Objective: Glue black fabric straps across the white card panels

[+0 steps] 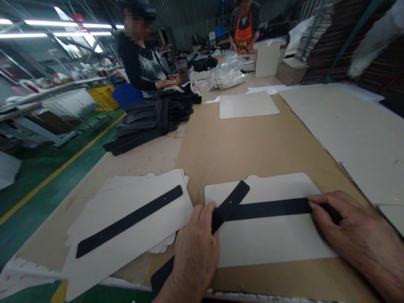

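Note:
My left hand (196, 248) is closed around a black strip (232, 203) with rounded ends and a small hole, held slantwise. Beneath its upper end, a second black strip (274, 209) runs across a white board (268, 246) lying in front of me. My right hand (350, 225) pinches the right end of that second strip between thumb and fingertip, at the board's right side. The left end of the second strip is hidden by my left hand and the held strip. To the left, another black strip (131, 221) lies on a fanned stack of white boards (151, 233).
A heap of black strips (151, 118) sits on the table's left side. Farther back are a white board (249, 105) and clear plastic wrapping (227, 73). Large white sheets (353, 126) cover the right side. One person (139, 54) works at the left edge, another (244, 25) at the back.

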Action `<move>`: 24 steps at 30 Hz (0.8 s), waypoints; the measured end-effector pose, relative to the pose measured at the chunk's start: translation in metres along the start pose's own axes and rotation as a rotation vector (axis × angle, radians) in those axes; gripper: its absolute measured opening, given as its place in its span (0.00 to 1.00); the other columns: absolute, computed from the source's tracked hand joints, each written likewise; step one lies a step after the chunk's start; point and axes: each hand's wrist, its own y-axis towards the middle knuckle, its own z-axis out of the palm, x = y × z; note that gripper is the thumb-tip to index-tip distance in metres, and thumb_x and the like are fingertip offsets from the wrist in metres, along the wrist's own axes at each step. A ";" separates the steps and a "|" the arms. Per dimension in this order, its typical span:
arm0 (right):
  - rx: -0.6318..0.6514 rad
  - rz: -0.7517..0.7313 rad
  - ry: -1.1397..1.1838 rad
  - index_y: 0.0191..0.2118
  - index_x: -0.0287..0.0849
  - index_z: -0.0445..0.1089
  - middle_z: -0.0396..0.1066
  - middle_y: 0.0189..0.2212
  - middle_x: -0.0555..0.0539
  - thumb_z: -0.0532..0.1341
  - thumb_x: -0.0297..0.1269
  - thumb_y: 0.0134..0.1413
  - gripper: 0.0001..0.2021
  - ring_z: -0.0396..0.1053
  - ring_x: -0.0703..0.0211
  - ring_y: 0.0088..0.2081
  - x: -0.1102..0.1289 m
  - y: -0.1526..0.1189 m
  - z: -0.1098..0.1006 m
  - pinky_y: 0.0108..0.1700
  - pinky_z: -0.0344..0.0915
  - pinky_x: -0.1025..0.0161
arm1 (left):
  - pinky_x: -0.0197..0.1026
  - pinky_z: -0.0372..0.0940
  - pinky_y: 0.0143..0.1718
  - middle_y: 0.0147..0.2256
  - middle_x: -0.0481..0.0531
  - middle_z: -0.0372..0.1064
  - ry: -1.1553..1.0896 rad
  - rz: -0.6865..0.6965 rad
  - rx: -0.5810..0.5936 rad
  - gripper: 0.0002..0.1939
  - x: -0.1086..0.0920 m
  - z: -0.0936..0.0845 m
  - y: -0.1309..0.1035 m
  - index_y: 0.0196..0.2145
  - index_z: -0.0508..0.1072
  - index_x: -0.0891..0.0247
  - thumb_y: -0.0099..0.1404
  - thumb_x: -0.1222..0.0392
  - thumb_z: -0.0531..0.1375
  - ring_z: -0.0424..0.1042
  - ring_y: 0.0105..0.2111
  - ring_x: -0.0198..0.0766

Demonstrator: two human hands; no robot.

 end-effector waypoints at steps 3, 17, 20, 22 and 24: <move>0.001 0.014 -0.005 0.37 0.49 0.69 0.73 0.36 0.52 0.51 0.46 0.60 0.12 0.73 0.58 0.34 0.000 0.000 0.000 0.35 0.66 0.60 | 0.51 0.68 0.49 0.49 0.57 0.69 0.031 -0.008 0.001 0.26 -0.001 -0.001 0.000 0.58 0.65 0.61 0.64 0.73 0.53 0.73 0.47 0.50; -0.021 -0.067 0.003 0.39 0.51 0.70 0.74 0.37 0.54 0.55 0.48 0.60 0.10 0.75 0.60 0.34 -0.016 -0.002 0.009 0.33 0.67 0.62 | 0.54 0.67 0.51 0.50 0.59 0.71 0.001 -0.025 -0.042 0.28 0.001 0.002 0.002 0.58 0.65 0.64 0.60 0.73 0.56 0.73 0.50 0.52; -0.045 -0.080 0.009 0.39 0.51 0.70 0.74 0.36 0.54 0.55 0.48 0.59 0.11 0.75 0.59 0.34 -0.018 -0.001 0.009 0.33 0.68 0.62 | 0.52 0.68 0.50 0.47 0.57 0.73 -0.109 0.014 -0.126 0.21 0.006 0.005 0.001 0.53 0.68 0.62 0.62 0.70 0.56 0.73 0.48 0.49; -0.048 -0.061 0.002 0.38 0.51 0.70 0.74 0.36 0.53 0.53 0.48 0.60 0.11 0.75 0.58 0.34 -0.016 0.001 0.007 0.34 0.68 0.61 | 0.49 0.69 0.47 0.42 0.54 0.74 -0.174 0.054 -0.170 0.15 0.009 0.007 -0.002 0.47 0.70 0.60 0.63 0.68 0.55 0.75 0.44 0.46; -0.029 -0.065 -0.015 0.38 0.51 0.70 0.74 0.36 0.52 0.53 0.47 0.59 0.11 0.75 0.57 0.33 -0.013 0.001 0.004 0.33 0.68 0.60 | 0.45 0.70 0.42 0.38 0.51 0.73 -0.211 0.094 -0.182 0.13 0.011 0.007 -0.004 0.44 0.70 0.58 0.62 0.68 0.55 0.75 0.40 0.43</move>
